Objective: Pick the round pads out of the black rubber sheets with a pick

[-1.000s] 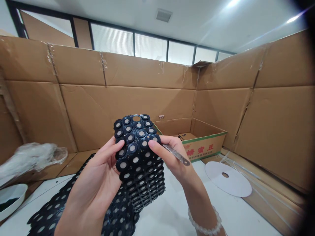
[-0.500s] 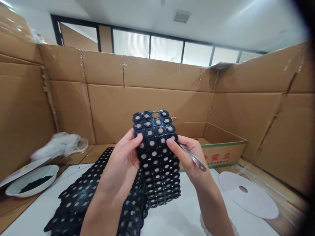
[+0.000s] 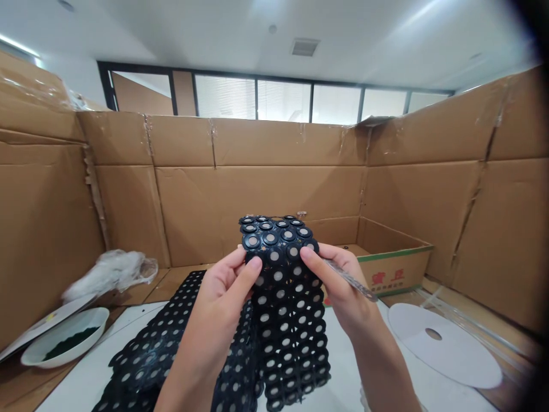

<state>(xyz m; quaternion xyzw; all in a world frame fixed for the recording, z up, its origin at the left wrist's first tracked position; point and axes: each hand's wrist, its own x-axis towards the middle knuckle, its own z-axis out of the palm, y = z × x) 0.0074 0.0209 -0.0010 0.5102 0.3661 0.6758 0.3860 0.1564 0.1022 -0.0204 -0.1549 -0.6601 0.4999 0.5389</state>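
A long black sheet of joined round rings with pale grey discs in their centres (image 3: 288, 294) hangs from both my hands. My left hand (image 3: 223, 286) pinches its left edge, thumb on the front face. At the opposite edge, my right hand (image 3: 337, 280) grips it the same way and also keeps a thin flat metal tool (image 3: 351, 280) between thumb and palm; the tool's far end is hidden. The top rows bend away from me. More of the same black sheeting (image 3: 150, 352) lies in a pile on the white tabletop (image 3: 77, 380), partly behind my left forearm.
Cardboard walls (image 3: 257, 191) surround the table. On the left stand a white bowl (image 3: 96, 323) with dark green contents and a crumpled clear plastic bag (image 3: 114, 272). To the right are an open carton (image 3: 392, 272) with a green edge and a white disc (image 3: 450, 349) with a central hole.
The held sheet sits lower and slightly further right in view, its top rows tipped further back. Both hands keep their grip on it. The whole view has shifted a little.
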